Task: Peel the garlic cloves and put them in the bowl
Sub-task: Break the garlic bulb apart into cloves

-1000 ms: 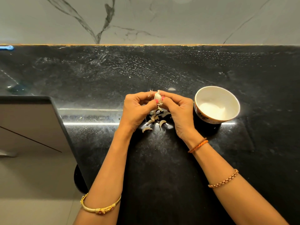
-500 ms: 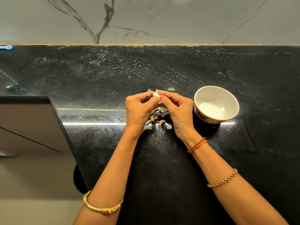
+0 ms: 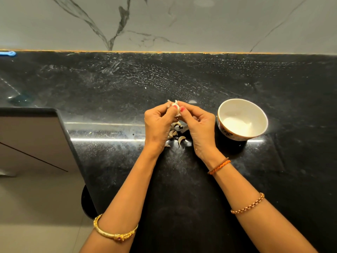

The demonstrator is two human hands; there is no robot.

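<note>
Head view: both hands meet above the middle of the black, speckled stone bench (image 3: 182,179). The left hand (image 3: 158,125) and the right hand (image 3: 198,125) together pinch a small pale garlic clove (image 3: 175,109) between thumb tips and fingertips, the other fingers curled in beneath; loose papery skin sticks up from the clove's top. Directly below the hands, a small heap of unpeeled garlic cloves and skin scraps (image 3: 176,133) lies on the bench, partly hidden by the palms. Just beside the right hand, towards the bench's right edge, stands a round white ceramic bowl with a patterned outer wall (image 3: 223,128), upright; no clove shows inside it. A gold bangle (image 3: 114,232) circles the left forearm; an orange braided thread (image 3: 218,167) sits at the right wrist and a copper-coloured chain bracelet (image 3: 248,204) further up that forearm. Along the bench's far edge rises a grey-veined white marble wall (image 3: 164,22).
</note>
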